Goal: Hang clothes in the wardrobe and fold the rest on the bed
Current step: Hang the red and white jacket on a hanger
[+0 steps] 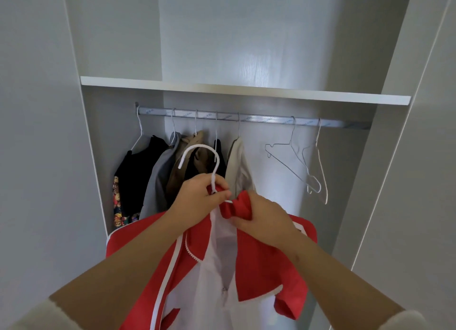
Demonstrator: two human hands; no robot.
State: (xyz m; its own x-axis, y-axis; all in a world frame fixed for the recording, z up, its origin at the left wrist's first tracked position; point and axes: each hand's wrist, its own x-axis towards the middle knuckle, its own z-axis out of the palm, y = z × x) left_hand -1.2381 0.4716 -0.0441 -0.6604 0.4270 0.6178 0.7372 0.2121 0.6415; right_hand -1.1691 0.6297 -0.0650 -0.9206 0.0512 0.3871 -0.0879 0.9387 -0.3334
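While in hands (197, 201) (261, 218) with dress (259, 263), hanger (198, 146) upright.

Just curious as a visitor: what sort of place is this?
Probably a home's built-in wardrobe. A metal rail carries garments and two empty wire hangers, a white shelf runs above it, and the left hand grips a white hanger while the right hand holds a red and white garment.

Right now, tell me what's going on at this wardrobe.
A person is fitting a red-and-white garment onto a white hanger. The left hand grips the hanger's neck; the right hand pinches the garment's red fabric. The hanger is not yet on the rail, where clothes hang at the left and two bare hangers at the right.
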